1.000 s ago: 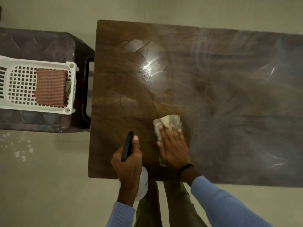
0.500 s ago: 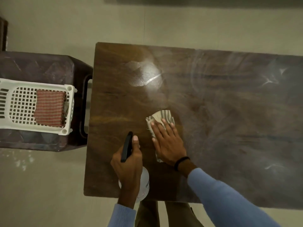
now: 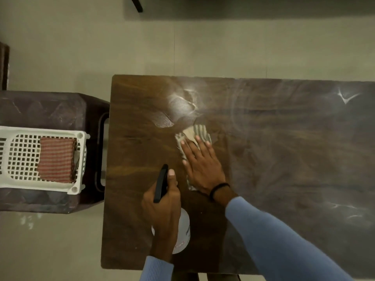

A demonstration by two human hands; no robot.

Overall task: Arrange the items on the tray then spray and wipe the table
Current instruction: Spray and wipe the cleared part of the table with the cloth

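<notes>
My right hand (image 3: 203,167) lies flat, fingers spread, pressing a striped cloth (image 3: 194,132) onto the dark wooden table (image 3: 284,159) left of its middle. The cloth sticks out beyond my fingertips and under my palm. My left hand (image 3: 164,207) grips a white spray bottle (image 3: 183,230) with a black nozzle (image 3: 161,182) that points away from me, just left of the cloth. Wet smears and wipe streaks cover the tabletop.
A white perforated tray (image 3: 18,159) holding a folded red-striped cloth (image 3: 56,160) rests on a dark stool (image 3: 50,110) left of the table. The pale floor surrounds the table. A dark leg (image 3: 136,4) shows at the top.
My right hand has slid the cloth away from me and slightly left across the table. The left hand keeps holding the bottle in about the same place.
</notes>
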